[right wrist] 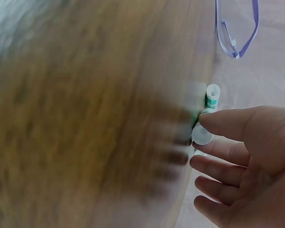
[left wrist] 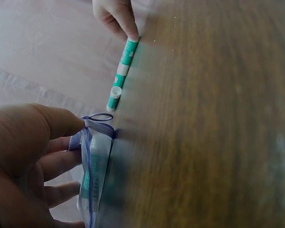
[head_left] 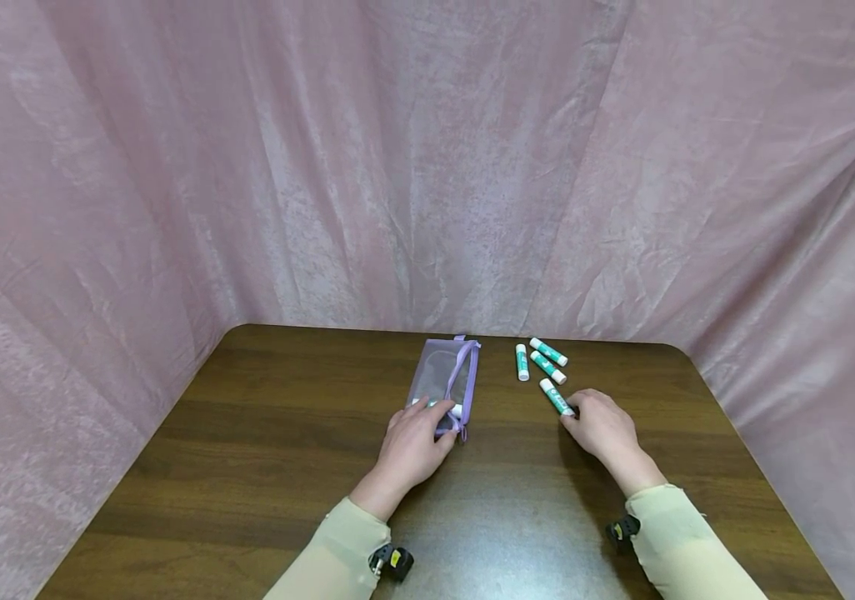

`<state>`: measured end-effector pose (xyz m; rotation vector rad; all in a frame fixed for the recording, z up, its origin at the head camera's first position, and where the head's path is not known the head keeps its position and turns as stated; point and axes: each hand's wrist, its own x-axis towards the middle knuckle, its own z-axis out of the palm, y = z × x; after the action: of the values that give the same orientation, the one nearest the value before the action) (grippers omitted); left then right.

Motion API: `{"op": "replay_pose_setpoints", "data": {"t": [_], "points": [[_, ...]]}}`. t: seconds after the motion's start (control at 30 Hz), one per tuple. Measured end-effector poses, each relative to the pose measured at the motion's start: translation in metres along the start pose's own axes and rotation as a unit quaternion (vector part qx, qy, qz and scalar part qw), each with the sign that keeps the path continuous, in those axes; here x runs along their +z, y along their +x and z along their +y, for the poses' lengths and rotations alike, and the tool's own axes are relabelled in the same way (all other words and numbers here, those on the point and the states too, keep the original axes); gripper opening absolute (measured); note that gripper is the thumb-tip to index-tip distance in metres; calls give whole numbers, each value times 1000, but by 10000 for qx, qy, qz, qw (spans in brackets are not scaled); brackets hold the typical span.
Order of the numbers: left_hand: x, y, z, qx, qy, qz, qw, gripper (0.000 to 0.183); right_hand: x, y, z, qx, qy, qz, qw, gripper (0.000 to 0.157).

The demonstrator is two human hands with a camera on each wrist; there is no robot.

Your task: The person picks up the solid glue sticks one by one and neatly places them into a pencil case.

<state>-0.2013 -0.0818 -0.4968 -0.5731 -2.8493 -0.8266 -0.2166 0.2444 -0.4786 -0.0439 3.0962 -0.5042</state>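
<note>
Left hand [head_left: 412, 442]: fingers spread on one soft mesh pouch [head_left: 435, 362], mid-worktop [head_left: 262, 467], at least one tube [left wrist: 92, 178] inside. Right hand [head_left: 602, 427]: fingers pinching the near end of one green-and-white tube [head_left: 555, 396]; judged light, stiff, liable to roll; grip mid-barrel. Beyond: three loose tubes [head_left: 548, 367].

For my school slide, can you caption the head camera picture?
Left hand on a purple mesh pouch, right hand pinching one green tube, three more tubes beyond.

My sleeves [head_left: 330, 557]: matt cloth. Pouch [head_left: 435, 365]: sheer mesh. Tubes [head_left: 522, 363]: smooth plastic. Table [head_left: 247, 433]: glossy, wood-look. Curtain [head_left: 397, 167]: velvety cloth.
</note>
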Motion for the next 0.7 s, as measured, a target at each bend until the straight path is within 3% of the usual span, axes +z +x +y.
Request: {"op": "replay_pose_setpoints", "data": {"t": [0.47,0.7], "points": [[0,-2,0,-25,13,-51,10000,46,3,2,7,107,19,138,9998,17],[0,-2,1,-44,21,-47,10000,46,-1,-2,7,190,55,112,9997,22]]}}
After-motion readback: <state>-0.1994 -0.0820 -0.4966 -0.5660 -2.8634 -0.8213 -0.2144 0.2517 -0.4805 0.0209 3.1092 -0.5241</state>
